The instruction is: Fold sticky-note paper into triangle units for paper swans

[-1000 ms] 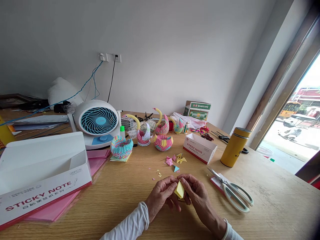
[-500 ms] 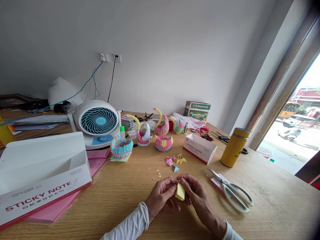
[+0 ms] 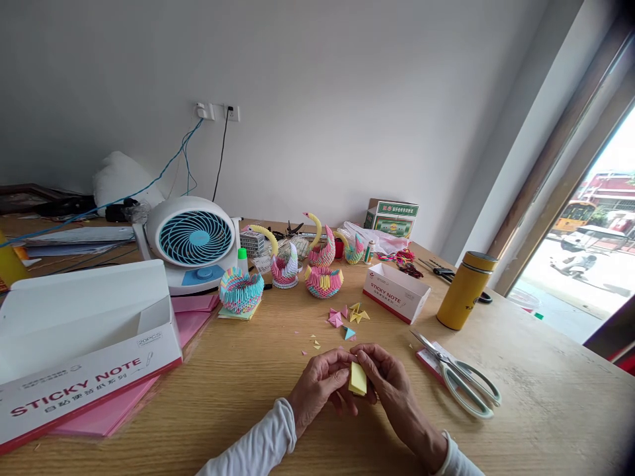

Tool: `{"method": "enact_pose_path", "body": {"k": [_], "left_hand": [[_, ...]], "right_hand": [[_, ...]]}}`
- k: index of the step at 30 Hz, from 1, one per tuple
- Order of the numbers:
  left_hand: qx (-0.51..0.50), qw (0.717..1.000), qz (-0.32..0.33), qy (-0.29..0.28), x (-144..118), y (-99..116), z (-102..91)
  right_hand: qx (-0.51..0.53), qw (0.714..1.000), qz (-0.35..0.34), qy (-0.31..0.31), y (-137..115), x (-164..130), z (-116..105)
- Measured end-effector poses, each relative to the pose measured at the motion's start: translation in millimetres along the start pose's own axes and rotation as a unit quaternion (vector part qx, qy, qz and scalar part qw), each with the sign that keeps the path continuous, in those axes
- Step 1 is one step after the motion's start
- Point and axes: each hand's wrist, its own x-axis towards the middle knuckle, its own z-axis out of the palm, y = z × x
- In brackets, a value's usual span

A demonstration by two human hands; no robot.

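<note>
A small folded piece of yellow paper (image 3: 358, 379) is held upright between my two hands, above the near part of the table. My left hand (image 3: 320, 383) pinches its left side, thumb in front and fingers behind. On the other side my right hand (image 3: 384, 377) grips the upper right edge with thumb and fingers. Just beyond the hands lie a blue folded paper piece (image 3: 348, 333), pink folded pieces (image 3: 336, 318) and yellow folded pieces (image 3: 358, 313). A few tiny paper scraps (image 3: 315, 343) are scattered left of these.
Scissors (image 3: 459, 380) rest on a small pad at right, near a yellow flask (image 3: 466, 291). A small sticky note box (image 3: 395, 294) stands behind, a larger open box (image 3: 89, 370) at left. Paper swans (image 3: 322, 248), a paper bowl (image 3: 241, 291) and a fan (image 3: 196, 238) are farther back.
The hands and the yellow paper stay nearly in place. The whole view has shifted very slightly.
</note>
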Motion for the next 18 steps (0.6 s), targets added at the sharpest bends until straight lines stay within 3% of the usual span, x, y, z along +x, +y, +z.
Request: {"method": "enact_pose_path", "body": {"k": [9,18], "left_hand": [[0.052,0.997,0.059,0.025,-0.9,-0.9,1.8],[0.087,0.987,0.069,0.116,0.9,-2.5,3.4]], "right_hand": [[-0.015,1.000,-0.003,-0.023,3.0,0.6,0.4],[-0.013,0.999,-0.017,-0.047,-5.8,-5.1,3.1]]}}
